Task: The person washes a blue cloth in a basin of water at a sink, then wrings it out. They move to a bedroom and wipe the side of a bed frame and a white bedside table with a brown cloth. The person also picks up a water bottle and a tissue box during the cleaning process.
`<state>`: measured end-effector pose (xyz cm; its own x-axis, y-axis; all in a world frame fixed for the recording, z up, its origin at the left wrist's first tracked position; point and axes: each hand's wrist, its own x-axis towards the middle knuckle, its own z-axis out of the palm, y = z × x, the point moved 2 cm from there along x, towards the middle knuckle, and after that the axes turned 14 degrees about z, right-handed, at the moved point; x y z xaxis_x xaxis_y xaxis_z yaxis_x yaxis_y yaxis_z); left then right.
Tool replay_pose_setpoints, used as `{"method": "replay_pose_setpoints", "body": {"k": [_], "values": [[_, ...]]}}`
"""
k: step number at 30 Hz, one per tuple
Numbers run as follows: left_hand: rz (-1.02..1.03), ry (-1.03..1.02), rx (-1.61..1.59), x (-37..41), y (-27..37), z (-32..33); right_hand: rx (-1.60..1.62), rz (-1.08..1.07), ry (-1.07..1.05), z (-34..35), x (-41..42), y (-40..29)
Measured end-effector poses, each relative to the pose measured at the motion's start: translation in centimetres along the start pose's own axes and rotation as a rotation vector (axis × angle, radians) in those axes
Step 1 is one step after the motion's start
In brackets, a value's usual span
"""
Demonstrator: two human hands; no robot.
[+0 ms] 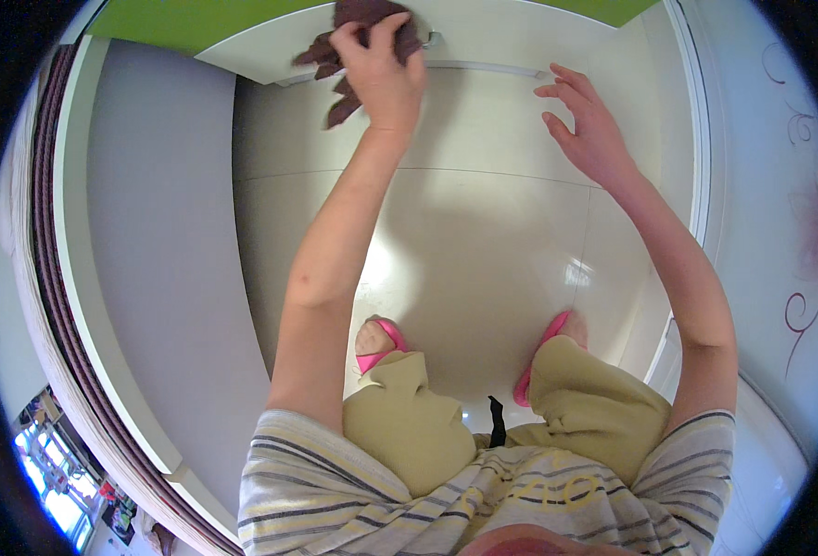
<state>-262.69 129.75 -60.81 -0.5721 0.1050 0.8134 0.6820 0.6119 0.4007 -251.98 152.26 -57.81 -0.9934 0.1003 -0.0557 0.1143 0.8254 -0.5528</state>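
Observation:
My left hand (384, 83) grips a dark brown cloth (370, 17) at the top of the view. The cloth is bunched under the fingers, and its loose ends hang out to the left. It lies against the white and green cabinet front (277, 45), covering part of it. Just right of the cloth is a small metal handle (434, 40). My right hand (586, 125) hovers to the right with its fingers spread and holds nothing.
On the left runs a bed with a grey side panel (165, 208) and a white rail (75, 208). A white panel with painted scrolls (763, 208) stands on the right. My feet in pink slippers (398, 333) are on the glossy tiled floor (478, 229).

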Motion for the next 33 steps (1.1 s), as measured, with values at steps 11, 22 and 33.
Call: {"method": "replay_pose_setpoints", "body": {"k": [11, 22, 33], "values": [[0.111, -0.727, -0.522, -5.1, 8.8, 8.2, 0.186, 0.194, 0.060, 0.3, 0.2, 6.6], [0.525, -0.555, -0.158, -2.9, 4.3, 7.3, 0.188, 0.248, 0.082, -0.9, -1.8, 11.3], [-1.117, 0.061, -0.904, -10.1, -4.1, 7.4, 0.206, 0.371, -0.076, 0.7, -2.6, 13.1]]}}
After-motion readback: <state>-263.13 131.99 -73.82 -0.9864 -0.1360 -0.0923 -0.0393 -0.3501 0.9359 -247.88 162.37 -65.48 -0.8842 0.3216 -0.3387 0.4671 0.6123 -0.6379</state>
